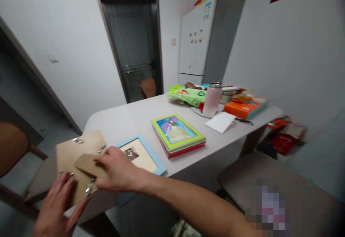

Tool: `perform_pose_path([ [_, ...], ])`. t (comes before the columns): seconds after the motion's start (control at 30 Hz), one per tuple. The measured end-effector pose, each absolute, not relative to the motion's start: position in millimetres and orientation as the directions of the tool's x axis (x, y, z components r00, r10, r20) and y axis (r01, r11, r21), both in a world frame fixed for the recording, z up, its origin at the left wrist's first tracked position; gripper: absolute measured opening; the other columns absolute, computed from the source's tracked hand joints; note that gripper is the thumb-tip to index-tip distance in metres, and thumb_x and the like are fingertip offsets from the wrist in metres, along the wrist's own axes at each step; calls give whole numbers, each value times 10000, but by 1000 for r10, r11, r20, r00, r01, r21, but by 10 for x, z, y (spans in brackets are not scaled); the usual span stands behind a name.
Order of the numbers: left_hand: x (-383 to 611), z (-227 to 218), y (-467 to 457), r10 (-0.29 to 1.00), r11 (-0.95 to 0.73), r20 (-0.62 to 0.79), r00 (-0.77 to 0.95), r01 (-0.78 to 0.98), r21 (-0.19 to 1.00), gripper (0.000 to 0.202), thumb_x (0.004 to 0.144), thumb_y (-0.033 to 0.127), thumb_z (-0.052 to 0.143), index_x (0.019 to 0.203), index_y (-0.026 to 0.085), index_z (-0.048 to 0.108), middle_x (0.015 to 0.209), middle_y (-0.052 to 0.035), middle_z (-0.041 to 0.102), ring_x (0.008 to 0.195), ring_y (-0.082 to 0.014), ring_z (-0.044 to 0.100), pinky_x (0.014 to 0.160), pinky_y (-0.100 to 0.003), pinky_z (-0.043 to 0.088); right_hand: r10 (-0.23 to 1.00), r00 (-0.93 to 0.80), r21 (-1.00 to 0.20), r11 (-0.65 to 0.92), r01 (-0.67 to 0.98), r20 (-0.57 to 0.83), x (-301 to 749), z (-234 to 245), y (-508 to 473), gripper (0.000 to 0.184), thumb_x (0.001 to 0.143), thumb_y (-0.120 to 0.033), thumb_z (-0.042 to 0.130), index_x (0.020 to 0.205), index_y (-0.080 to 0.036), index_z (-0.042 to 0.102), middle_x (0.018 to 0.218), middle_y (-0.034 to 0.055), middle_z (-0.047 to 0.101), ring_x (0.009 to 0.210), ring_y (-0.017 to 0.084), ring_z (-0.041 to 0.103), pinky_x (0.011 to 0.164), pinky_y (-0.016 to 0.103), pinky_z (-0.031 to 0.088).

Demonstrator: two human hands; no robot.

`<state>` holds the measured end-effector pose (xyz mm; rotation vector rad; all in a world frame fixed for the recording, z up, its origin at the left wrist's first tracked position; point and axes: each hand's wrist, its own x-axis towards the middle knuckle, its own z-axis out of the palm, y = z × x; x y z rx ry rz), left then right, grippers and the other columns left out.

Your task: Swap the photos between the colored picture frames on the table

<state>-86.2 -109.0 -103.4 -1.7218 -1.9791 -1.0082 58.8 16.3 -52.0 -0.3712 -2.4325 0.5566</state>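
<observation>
A brown picture-frame back board [66,154] with several metal clips is tilted over the left end of the table. My left hand [55,206] grips its lower edge, thumb and fingers apart along it. On the board sits a smaller brown stand flap [87,163], and my right hand [118,170] is closed on its right end. Just right of that hand, partly hidden by it, lies a light blue picture frame [152,155] with a small photo on a cream sheet. Beyond it a lime-green picture frame [175,130] rests on a red one [185,151].
Farther along the white table [121,118] stand a pink bottle [212,102], a green snack bag [188,96] and an orange box [239,108]. A folded white paper [220,122] lies by a black pen [244,121]. Chairs [13,147] flank the table; a fridge [196,46] stands behind.
</observation>
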Motion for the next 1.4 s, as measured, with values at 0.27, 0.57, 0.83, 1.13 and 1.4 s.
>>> perform_pose_path([
  [0.27,-216,-1453,-686,815,29,542,-205,949,314,440,723,198,528,1131,111,388,1219,-166,416,1145,-244,363,916,-407,369,491,-812,-583,775,243,314,1193,-778,565,278,617,-134,488,861,-170,618,890,51,533,807,131,513,750,232,409],
  [0.57,-59,-1401,-661,918,30,335,-211,880,474,255,688,107,515,936,167,515,1063,-97,556,1034,-221,473,897,-419,373,512,-836,-528,774,348,199,1317,-1178,698,304,645,-195,465,906,-201,621,917,64,550,844,164,517,767,267,406],
  [0.83,-78,-1305,-792,948,73,235,-213,866,494,342,642,334,622,924,180,503,1165,-108,478,1109,-248,391,952,-492,226,471,-844,-395,848,353,256,1234,-1310,720,302,700,-244,445,953,-196,602,946,83,552,886,191,484,797,319,370],
  [1.13,-193,-1408,-830,956,51,227,-186,867,495,324,610,318,651,865,191,497,1195,-89,466,1127,-235,379,955,-481,229,548,-800,-203,836,510,244,978,-1313,987,273,738,-176,369,854,-174,616,890,85,513,852,181,458,776,287,341],
  [1.4,-220,-1401,-850,952,26,248,-182,851,524,363,642,312,617,959,176,504,1170,-100,488,1115,-233,396,954,-442,271,564,-778,-275,822,499,277,1028,-1374,1010,243,713,-138,355,752,-153,594,832,66,491,803,157,469,772,277,357],
])
